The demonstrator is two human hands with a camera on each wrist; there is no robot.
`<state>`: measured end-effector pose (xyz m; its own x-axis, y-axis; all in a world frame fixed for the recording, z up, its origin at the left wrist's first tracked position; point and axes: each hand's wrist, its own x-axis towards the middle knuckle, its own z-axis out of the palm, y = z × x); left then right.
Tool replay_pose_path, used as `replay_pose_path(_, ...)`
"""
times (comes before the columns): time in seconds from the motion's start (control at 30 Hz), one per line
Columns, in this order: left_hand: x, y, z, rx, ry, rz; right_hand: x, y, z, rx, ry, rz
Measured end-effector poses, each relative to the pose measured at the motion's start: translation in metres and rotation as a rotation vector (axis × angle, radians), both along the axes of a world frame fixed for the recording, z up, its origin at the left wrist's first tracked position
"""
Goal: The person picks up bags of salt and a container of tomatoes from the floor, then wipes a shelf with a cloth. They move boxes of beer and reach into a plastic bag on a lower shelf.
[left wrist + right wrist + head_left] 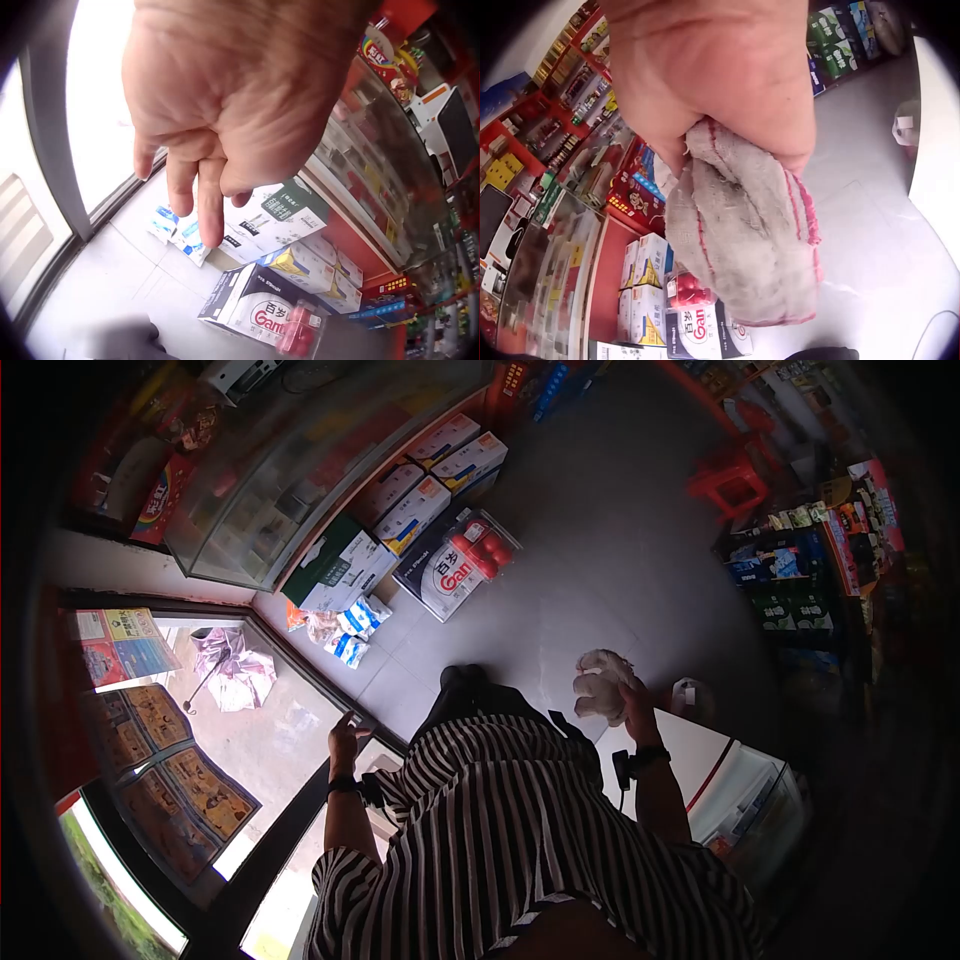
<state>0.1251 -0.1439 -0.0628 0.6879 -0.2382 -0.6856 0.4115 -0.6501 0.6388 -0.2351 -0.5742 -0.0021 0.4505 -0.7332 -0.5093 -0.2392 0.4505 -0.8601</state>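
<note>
A greyish-white cloth [739, 232] with red stripes hangs bunched from my right hand [712, 75], gripped between thumb and fingers. In the head view the same cloth [602, 685] is out to the right of my body, over the floor beside a white-topped case. My left hand [225, 97] holds nothing; its fingers are loosely bent in the left wrist view. The head view has my left hand [346, 740] near the glass door frame on the left.
Drink cartons [440, 575] stand on the floor along a glass display counter [240, 530], with a pack of red fruit [485, 550] on one. A red stool [730, 480] and stocked shelves are to the right. A folded umbrella [235, 668] shows by the door, and a white-topped case [670, 755] stands at my right.
</note>
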Motion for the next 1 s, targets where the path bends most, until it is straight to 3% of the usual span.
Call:
replay_pose_path(0.03, 0.014, -0.009, -0.003, -0.045, -0.085, -0.029, -0.013, -0.002, -0.011, -0.006, 0.005, -0.017)
replay_pose_path(0.1, 0.041, -0.030, -0.016, -0.049, -0.120, -0.099, -0.029, -0.008, -0.026, -0.383, 0.943, 0.687)
replay_pose_path(0.17, 0.053, -0.059, -0.008, -0.016, -0.179, -0.201, -0.014, -0.004, -0.009, -0.301, 0.966, 0.554)
replay_pose_path(0.23, 0.053, -0.071, -0.003, -0.128, -0.300, -0.318, -0.037, 0.013, -0.027, -0.600, 0.647, 0.501)
replay_pose_path(0.27, 0.052, -0.079, 0.001, -0.128, -0.253, -0.343, -0.043, 0.017, -0.038, -0.596, 0.655, 0.485)
replay_pose_path(0.33, 0.055, -0.079, -0.035, -0.134, -0.126, -0.364, -0.039, 0.016, -0.048, -0.063, 0.447, 0.280)
replay_pose_path(0.37, 0.055, -0.079, -0.046, -0.134, -0.055, -0.365, -0.040, 0.022, -0.046, -0.050, 0.256, 0.316)
replay_pose_path(0.43, 0.053, -0.090, -0.049, -0.082, -0.025, -0.344, -0.012, 0.026, 0.005, 0.546, 0.003, 0.097)
replay_pose_path(0.5, 0.054, -0.105, -0.057, 0.018, 0.055, -0.373, 0.033, 0.031, 0.086, -0.501, 0.941, 0.989)
replay_pose_path(0.53, 0.061, -0.119, -0.073, 0.022, 0.011, -0.370, -0.036, 0.022, -0.008, -0.622, 0.967, 0.905)
replay_pose_path(0.57, 0.064, -0.133, -0.074, 0.026, 0.016, -0.357, -0.053, 0.015, -0.024, -0.626, 0.986, 0.953)
replay_pose_path(0.63, 0.073, -0.167, -0.078, 0.020, -0.055, -0.411, -0.087, 0.007, -0.069, -0.135, 0.854, 0.406)
replay_pose_path(0.67, 0.076, -0.183, -0.083, -0.004, -0.111, -0.432, -0.103, 0.001, -0.078, -0.136, 0.881, 0.430)
replay_pose_path(0.77, 0.080, -0.241, -0.080, -0.071, -0.169, -0.435, -0.085, -0.045, -0.057, -0.013, 0.997, 0.611)
replay_pose_path(0.8, 0.081, -0.261, -0.081, -0.036, -0.179, -0.455, -0.038, -0.068, -0.009, -0.012, 0.994, 0.634)
replay_pose_path(0.83, 0.080, -0.280, -0.087, 0.000, -0.182, -0.485, 0.025, -0.083, 0.048, 0.089, 0.757, 0.681)
replay_pose_path(0.9, 0.077, -0.311, -0.115, -0.061, -0.164, -0.442, 0.024, -0.117, 0.035, 0.570, 0.547, 0.425)
replay_pose_path(0.93, 0.077, -0.332, -0.123, -0.040, -0.159, -0.432, 0.045, -0.130, 0.039, 0.614, 0.400, 0.395)
replay_pose_path(0.97, 0.075, -0.349, -0.128, -0.016, -0.147, -0.423, 0.040, -0.137, 0.022, 0.578, 0.427, 0.322)
replay_pose_path(1.0, 0.071, -0.366, -0.139, -0.001, -0.112, -0.370, 0.044, -0.147, 0.015, 0.359, 0.856, 0.371)
